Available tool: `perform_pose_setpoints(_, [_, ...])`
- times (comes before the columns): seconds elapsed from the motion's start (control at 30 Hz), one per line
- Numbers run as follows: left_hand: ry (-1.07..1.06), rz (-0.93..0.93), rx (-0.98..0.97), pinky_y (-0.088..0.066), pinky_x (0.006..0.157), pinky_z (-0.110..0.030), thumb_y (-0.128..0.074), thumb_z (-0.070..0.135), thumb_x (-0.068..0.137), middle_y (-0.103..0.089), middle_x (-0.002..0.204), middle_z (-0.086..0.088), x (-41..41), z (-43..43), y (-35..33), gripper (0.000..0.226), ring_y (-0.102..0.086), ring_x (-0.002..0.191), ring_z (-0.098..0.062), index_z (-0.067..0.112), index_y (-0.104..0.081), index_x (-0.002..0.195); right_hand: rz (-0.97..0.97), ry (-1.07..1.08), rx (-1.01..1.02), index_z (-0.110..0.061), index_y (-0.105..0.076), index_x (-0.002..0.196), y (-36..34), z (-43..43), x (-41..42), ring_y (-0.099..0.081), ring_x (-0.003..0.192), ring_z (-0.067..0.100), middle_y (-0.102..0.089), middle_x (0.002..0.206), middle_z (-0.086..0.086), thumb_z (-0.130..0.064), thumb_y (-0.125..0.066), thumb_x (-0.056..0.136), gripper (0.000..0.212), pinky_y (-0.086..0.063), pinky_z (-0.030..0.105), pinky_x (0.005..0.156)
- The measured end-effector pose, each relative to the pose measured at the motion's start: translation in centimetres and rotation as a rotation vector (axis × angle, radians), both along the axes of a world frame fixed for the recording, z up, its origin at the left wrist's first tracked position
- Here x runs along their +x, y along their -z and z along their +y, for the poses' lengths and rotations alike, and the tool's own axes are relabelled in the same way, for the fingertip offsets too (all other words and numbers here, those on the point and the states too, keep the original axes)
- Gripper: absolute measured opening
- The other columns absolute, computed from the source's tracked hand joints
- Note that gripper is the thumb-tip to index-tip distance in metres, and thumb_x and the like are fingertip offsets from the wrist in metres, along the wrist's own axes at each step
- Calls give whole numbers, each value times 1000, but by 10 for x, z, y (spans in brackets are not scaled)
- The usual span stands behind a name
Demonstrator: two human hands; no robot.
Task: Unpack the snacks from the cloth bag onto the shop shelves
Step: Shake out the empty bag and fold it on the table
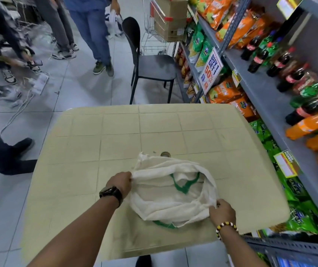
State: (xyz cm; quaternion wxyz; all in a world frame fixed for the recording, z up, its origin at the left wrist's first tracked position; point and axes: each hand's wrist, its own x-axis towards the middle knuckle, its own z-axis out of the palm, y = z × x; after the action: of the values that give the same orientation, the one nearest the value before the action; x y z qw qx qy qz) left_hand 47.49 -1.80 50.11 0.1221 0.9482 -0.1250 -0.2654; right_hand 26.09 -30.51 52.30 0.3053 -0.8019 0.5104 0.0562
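At lower centre, left hand point(120, 181) and right hand point(221, 210) each close their grip on the cloth bag point(169, 197) rim, spreading its mouth on the table point(115, 135), likely to reach inside.

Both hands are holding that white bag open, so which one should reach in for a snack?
Probably the right hand. It grips the cloth bag rim on the side nearest the shelves, so anything lifted out travels straight there, while the left hand keeps the mouth open.
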Motion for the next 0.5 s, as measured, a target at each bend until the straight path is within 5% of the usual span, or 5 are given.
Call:
perform_pose_setpoints(0.13, [-7,-79,-77,-51,72,-32,-41,31,96,-73,98,-3,9,-3,-35,29,-65,87,-27,23,-69,100,-22,-35,-32,1,-67,71,-36,-17,6,-48,55,19,-62,62,8,-4,-72,77,10,-29,16,45])
perform_pose_setpoints(0.33, [-113,-249,-219,-52,72,-35,-46,33,96,-74,95,-7,16,-8,-128,31,-66,89,-34,19,-73,95,-138,23,-14,-10,-64,56,-103,-53,18,-68,59,28,-67,59,10,-7,-87,59,23,-61,41,60])
perform_pose_setpoints(0.5, [-312,-249,-471,-53,69,-38,-51,30,92,-65,79,-8,19,-14,-200,27,-61,78,-32,13,-59,73,-304,-12,-30,-10,-62,52,-173,-79,28,-65,42,19,-66,53,11,-9,-91,58,30,-56,31,48])
